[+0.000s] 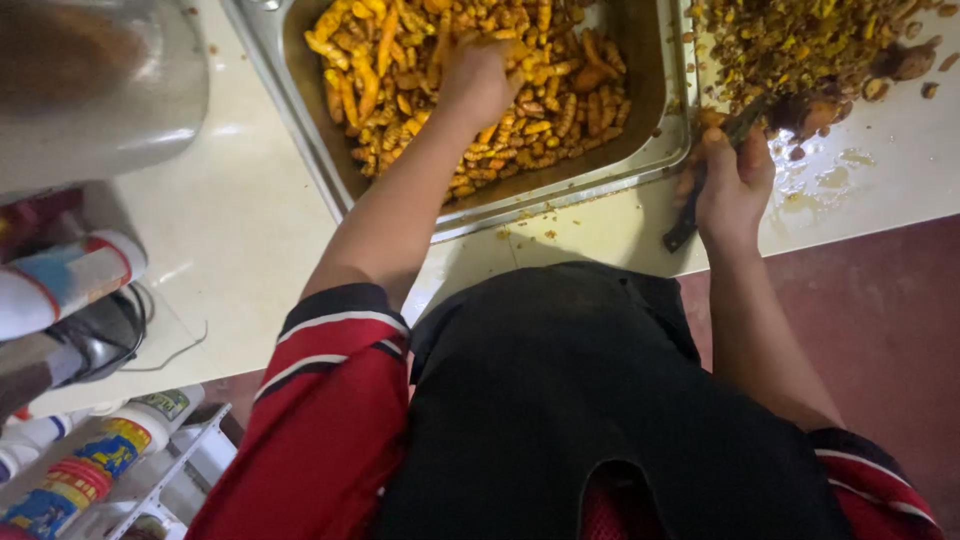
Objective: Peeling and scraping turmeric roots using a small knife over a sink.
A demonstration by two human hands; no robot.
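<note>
The light is warm and a bit dim. It seems to come from above and ahead, because the pale cream bench (240,220) shines with soft white glare near the top left. A dark shadow falls on the bench just below the steel tray's (560,190) rim. The wet patch on the bench at the right (830,185) glints. The big round shiny metal pot (95,85) in the top left corner is blurry and smeared. The left hand (478,78) looks a little fuzzy. The black apron (580,400) is very dark, with almost no detail. The edges look stretched and bent, like the colourful tubes (80,470) at the bottom left.
</note>
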